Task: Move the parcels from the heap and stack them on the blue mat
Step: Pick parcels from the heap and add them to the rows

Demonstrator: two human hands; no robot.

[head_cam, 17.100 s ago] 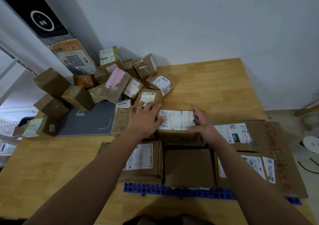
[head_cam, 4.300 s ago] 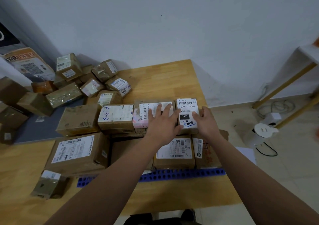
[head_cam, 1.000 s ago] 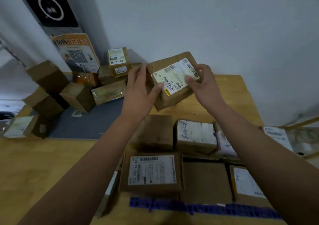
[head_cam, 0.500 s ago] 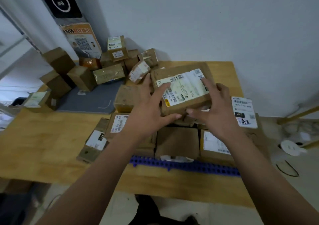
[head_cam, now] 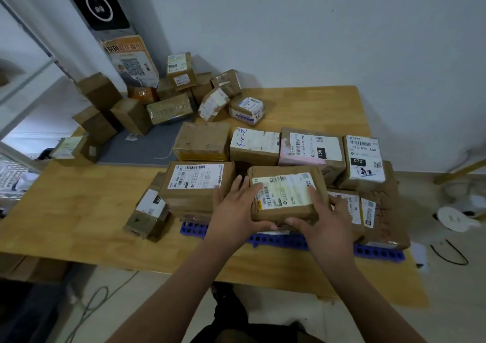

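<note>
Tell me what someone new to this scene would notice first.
The left hand and right hand grip a labelled parcel at the middle front of the rows of boxes stacked on the blue mat, near the table's front edge. Behind them, a jumbled heap of small boxes sits at the table's far left corner against the wall.

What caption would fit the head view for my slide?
Left hand and right hand hold a labelled parcel on the stack over the blue mat.

blue mat [head_cam: 278, 239] mostly hidden under parcels [head_cam: 202, 185]
</note>
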